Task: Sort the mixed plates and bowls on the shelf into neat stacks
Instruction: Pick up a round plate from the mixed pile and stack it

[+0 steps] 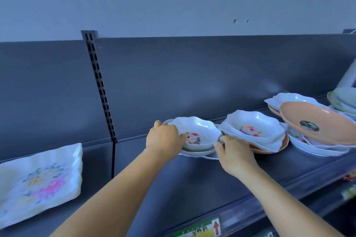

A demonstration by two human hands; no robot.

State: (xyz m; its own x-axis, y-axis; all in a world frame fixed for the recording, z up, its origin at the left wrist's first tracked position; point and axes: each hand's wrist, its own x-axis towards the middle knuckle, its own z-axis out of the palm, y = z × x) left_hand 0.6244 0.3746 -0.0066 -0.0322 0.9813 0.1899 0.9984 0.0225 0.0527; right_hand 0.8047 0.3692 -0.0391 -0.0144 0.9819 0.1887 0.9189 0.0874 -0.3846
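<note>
Risk 1: the white floral bowl (198,134) sits on top of a flatter round plate (194,152), which in turn lies on a white plate edge (200,157) poking out towards the near side. If the bowl is lifted at an angle, the plate under it may drag along and slide off the pile towards the shelf (192,183) front.

Risk 2: the neighbouring pile just to the right is mixed, with a second floral bowl (254,127) over a wavy white plate (269,143) and an orange plate (269,151). The right hand (236,157) works in the narrow gap between the two piles; a nudge there could tip that pile.

Risk 3: far right, a large orange dish (316,123) leans tilted on more white plates and looks the least stable item.

Hand pose: left hand (163,137) reaches in from the near left, palm down, curled over the left rim of the floral bowl, thumb inside the bowl, gripping it. The right hand comes from the near right, fingers spread and pressed at the bowl's right edge where it meets the plate below; whether it actually grips the rim or only steadies it, I cannot tell, as the fingertips are hidden.

Done so far, by judgement: one neat stack of square floral plates (38,183) stands well apart at the left.
</note>
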